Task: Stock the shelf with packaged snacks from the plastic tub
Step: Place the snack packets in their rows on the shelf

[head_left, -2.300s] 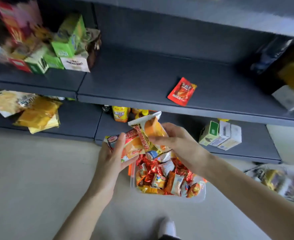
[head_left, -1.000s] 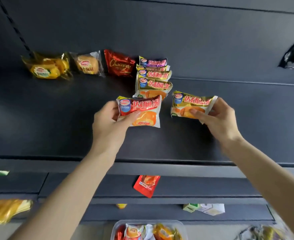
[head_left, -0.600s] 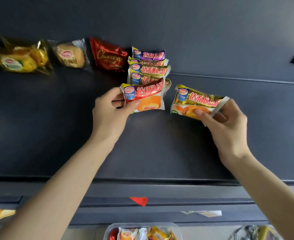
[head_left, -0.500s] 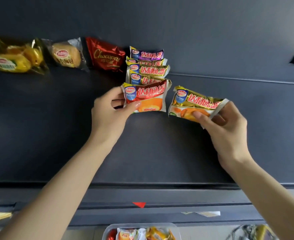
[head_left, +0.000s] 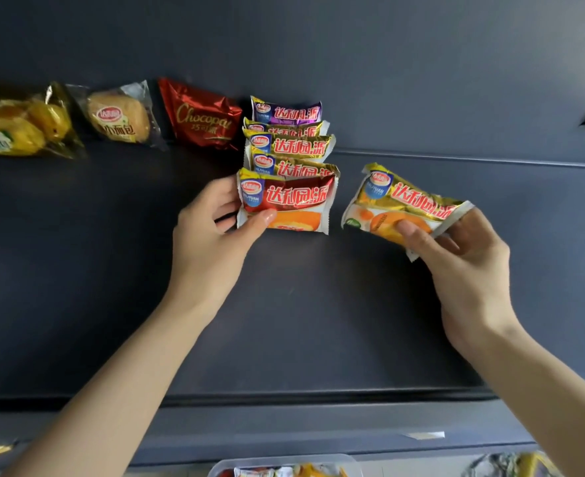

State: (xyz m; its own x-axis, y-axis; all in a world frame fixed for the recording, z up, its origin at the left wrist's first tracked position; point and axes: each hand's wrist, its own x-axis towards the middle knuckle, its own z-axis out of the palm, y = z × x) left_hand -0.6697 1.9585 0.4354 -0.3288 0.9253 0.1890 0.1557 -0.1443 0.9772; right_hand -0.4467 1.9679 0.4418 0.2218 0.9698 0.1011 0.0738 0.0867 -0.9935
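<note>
1. Two snack packets are in hand, one each. Nearest me, at the bottom edge, I see the rim of the plastic tub (head_left: 279,462) with wrapped snacks inside.
2. Above it, over the dark shelf (head_left: 318,321), the left hand (head_left: 212,242) pinches the left end of the red-banded packet (head_left: 294,204) between thumb and fingers. The packet stands at the front of the row of packets (head_left: 289,149), against the one behind.
3. The right hand (head_left: 463,266) pinches the right end of the gold-banded packet (head_left: 404,204), thumb on its face. It is tilted, just right of the row; I cannot tell whether it touches the shelf.
4. Both packets read 达利园派, with a blue "DALIYUAN" badge.
5. Farther back, the row ends in a purple packet (head_left: 285,111).
6. To its left lie a red "Chocopai" pack (head_left: 201,115), a bun pack (head_left: 120,117) marked 小面包, and a yellow pack (head_left: 15,125).
</note>
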